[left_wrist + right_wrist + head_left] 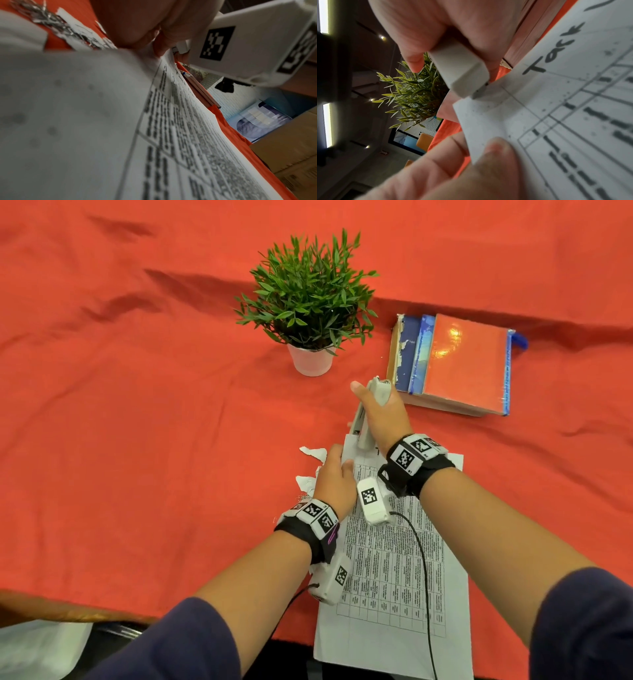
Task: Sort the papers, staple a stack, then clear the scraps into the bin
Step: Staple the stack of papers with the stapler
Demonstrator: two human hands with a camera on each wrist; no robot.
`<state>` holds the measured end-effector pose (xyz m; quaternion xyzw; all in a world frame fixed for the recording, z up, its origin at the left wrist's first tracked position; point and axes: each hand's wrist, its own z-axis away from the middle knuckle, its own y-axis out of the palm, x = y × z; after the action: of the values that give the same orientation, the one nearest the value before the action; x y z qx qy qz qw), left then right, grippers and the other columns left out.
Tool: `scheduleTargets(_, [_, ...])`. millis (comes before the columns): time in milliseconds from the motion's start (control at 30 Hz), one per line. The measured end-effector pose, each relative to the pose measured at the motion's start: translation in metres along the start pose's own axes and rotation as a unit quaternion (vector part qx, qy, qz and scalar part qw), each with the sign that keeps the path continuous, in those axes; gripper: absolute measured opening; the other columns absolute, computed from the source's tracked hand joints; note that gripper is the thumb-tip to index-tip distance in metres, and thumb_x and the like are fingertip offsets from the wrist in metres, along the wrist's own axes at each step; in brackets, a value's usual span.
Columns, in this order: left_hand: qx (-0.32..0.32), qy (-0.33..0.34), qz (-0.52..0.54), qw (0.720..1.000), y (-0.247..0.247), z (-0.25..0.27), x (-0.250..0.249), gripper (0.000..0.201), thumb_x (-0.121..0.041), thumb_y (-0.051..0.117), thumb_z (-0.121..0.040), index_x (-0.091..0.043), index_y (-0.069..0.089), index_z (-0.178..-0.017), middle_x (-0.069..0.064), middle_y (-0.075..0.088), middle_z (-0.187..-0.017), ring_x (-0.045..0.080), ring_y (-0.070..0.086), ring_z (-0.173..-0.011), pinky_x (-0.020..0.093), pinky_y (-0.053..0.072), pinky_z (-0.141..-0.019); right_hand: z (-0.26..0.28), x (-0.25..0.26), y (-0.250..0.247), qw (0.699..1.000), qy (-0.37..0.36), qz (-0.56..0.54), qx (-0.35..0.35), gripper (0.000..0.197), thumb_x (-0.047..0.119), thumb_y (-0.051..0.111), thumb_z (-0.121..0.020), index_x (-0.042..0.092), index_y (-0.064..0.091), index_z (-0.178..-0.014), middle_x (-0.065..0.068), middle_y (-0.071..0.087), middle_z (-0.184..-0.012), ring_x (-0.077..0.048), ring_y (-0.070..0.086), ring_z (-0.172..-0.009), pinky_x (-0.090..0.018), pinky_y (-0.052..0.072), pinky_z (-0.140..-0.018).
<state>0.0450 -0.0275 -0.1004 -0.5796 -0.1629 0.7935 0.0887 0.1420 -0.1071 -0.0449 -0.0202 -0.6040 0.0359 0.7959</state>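
A stack of printed papers [394, 559] lies on the red cloth, hanging over the near table edge. My right hand [373, 402] grips a white stapler [363, 422], whose nose sits over the stack's top left corner. In the right wrist view the stapler [462, 73] has its mouth on the paper corner [488, 108]. My left hand [337, 465] pinches that same corner, thumb [498, 152] on top of the sheet. Torn white scraps [310, 470] lie just left of the stack, partly hidden by my left hand. Loose staples [42, 17] lie among the scraps [77, 32].
A potted green plant [308, 302] stands behind the stapler. Stacked books [455, 364] lie to the right of it. A white plastic bag [41, 652] shows below the table edge at the lower left. Red cloth [137, 422] covers the table.
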Motion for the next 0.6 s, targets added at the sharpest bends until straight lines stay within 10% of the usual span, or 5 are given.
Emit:
scheduleTargets(400, [0.025,0.019,-0.029,0.999,-0.007,0.004,-0.001,0.006,-0.018,0.037,-0.102,-0.014,0.04,-0.099,-0.001,0.046,-0.071,0.012,0.041,-0.061,0.031,0.037,-0.06,-0.008,0.006,0.011,0.997,0.068,-0.028,0.009,0.041,0.05,0.065,-0.084,0.011,0.051,-0.09,-0.008,0.039,-0.08,-0.025,0.056,-0.056,-0.041,0.059,-0.054])
scheduleTargets(600, [0.063,0.003,0.0,0.998,-0.013,0.006,-0.002,0.017,-0.024,0.04,-0.1,-0.016,0.044,-0.115,0.007,0.065,-0.095,0.023,0.061,-0.083,0.045,0.05,-0.077,-0.012,0.006,0.011,0.998,0.059,-0.02,-0.029,0.036,0.039,0.069,-0.085,0.013,0.048,-0.07,-0.004,0.038,-0.066,-0.022,0.05,-0.05,-0.028,0.052,-0.045])
